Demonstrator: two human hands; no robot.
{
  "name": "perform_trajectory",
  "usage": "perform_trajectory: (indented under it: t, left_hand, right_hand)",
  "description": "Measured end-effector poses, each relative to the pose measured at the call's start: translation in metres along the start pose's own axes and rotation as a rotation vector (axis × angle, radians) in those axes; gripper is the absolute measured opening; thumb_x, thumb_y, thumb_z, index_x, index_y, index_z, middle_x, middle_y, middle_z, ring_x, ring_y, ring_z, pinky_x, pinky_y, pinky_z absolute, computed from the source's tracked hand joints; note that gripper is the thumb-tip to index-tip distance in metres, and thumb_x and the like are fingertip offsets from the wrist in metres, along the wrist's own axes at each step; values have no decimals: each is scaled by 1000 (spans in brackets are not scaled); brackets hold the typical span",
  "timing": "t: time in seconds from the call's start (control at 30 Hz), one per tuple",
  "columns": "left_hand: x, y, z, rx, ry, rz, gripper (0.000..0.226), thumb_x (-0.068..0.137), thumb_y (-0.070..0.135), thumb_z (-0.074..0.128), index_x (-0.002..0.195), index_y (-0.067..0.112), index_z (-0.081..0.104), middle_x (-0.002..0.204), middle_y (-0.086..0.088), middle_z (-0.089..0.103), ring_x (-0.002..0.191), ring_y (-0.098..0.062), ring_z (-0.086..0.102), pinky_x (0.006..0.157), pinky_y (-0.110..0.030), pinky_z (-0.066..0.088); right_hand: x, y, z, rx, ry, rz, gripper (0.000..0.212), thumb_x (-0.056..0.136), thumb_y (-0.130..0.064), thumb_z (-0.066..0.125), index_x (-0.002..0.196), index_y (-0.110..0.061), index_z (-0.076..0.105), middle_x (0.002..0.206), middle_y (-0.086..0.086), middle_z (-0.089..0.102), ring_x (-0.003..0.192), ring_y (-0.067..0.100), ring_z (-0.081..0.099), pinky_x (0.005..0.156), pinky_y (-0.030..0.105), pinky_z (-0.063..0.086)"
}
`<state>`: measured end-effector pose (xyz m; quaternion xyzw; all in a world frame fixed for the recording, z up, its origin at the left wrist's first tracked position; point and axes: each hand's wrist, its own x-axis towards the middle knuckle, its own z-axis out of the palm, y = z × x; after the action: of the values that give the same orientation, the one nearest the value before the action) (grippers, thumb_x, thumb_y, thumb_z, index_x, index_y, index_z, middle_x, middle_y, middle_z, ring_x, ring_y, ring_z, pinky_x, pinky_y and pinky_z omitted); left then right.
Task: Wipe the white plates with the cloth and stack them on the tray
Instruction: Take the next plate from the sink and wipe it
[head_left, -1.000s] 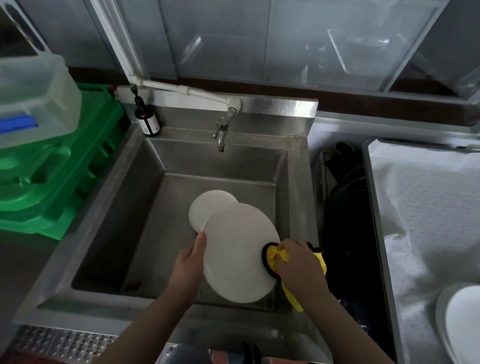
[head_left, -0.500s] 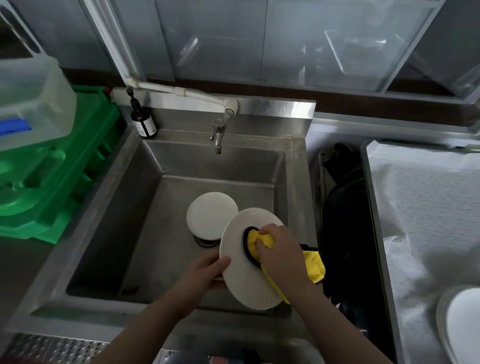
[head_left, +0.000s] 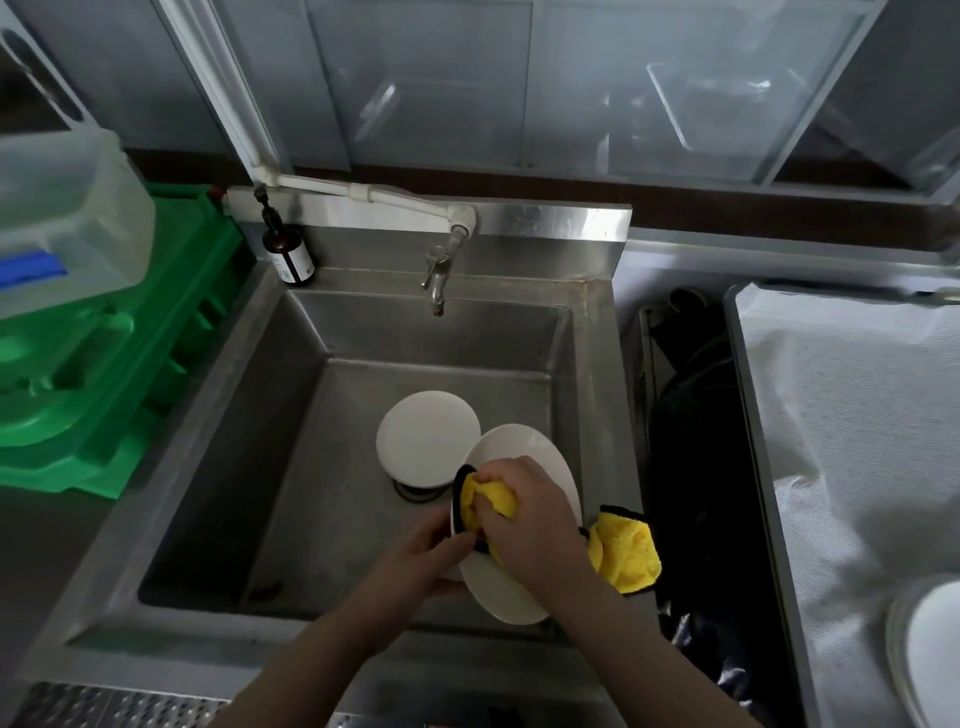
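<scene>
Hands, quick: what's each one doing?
Left hand: fingers grip the white plate.
Right hand: fingers grip the yellow cloth.

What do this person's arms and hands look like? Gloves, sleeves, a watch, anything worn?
Nothing is worn that shows. The left hand and right hand are bare, without gloves, and I see no rings. Both forearms are bare to the frame's bottom edge: no sleeves, watch or bracelet in view.
</scene>
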<state>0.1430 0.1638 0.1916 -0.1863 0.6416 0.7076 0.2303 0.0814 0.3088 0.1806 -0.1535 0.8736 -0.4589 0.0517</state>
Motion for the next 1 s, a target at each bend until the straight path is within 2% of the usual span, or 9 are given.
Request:
perform_trajectory:
  t: [0.1,0.2,0.33,0.5,0.6,0.7,0.8,0.87,1.0]
  left_hand:
    - [0,-1,3,-20,18,17,25,101,14,51,123,21,62,111,2,74,102,-16,71,75,-29,59]
    - [0,-3,1,-52,31,33,26,100,15,53,124,22,62,114,0,73,105,-20,70,78,-36,60]
    - [1,-4,-4,-90,75,46,27,99,17,54,123,25,63,116,-1,72,106,-23,69,81,-43,61]
    - [4,-8,-10,-175,153,48,33,89,22,67,122,24,63,115,-1,73,104,-23,70,79,-44,60]
    - [5,-7,-14,-187,169,75,45,81,26,73,124,21,62,113,-2,74,104,-23,70,87,-50,58]
    - [5,-5,-13,-183,151,92,49,76,34,78,121,20,63,110,-2,74,103,-24,70,85,-46,59]
    - [4,-5,-8,-200,158,96,24,96,15,60,119,18,63,106,0,75,101,-22,71,76,-38,60]
    - [3,-4,-5,-192,137,100,30,92,16,59,121,20,62,109,1,75,102,-22,71,74,-36,60]
    - [3,-1,-2,-189,100,98,40,84,24,72,123,20,63,114,0,74,103,-21,70,73,-38,60]
  right_hand:
    - [0,4,1,-32,24,18,24,85,-17,64,108,-22,63,105,-11,54,94,0,47,81,8,34]
    - [0,11,-4,-64,30,77,24,86,-17,64,109,-22,64,103,-12,51,90,1,46,80,13,34]
    - [1,23,-10,-90,18,172,23,89,-21,60,111,-25,64,104,-10,51,92,8,50,82,24,41]
    - [3,40,-20,-116,17,284,27,85,-15,62,111,-20,66,102,-5,54,95,15,53,77,24,35]
    - [1,51,-27,-143,26,324,27,85,-13,61,112,-18,67,108,1,58,96,16,52,76,24,35]
    - [-3,57,-33,-175,32,340,27,88,-15,59,114,-18,65,111,-1,58,98,16,53,77,26,38]
    - [-7,59,-36,-160,67,372,26,90,-17,58,115,-19,64,113,-1,57,92,13,50,76,27,39]
    - [-10,60,-37,-155,94,395,25,90,-17,59,115,-20,64,112,-2,57,87,10,47,74,25,36]
    - [-14,60,-35,-129,103,422,24,89,-16,59,112,-21,64,110,-2,57,89,12,49,76,26,38]
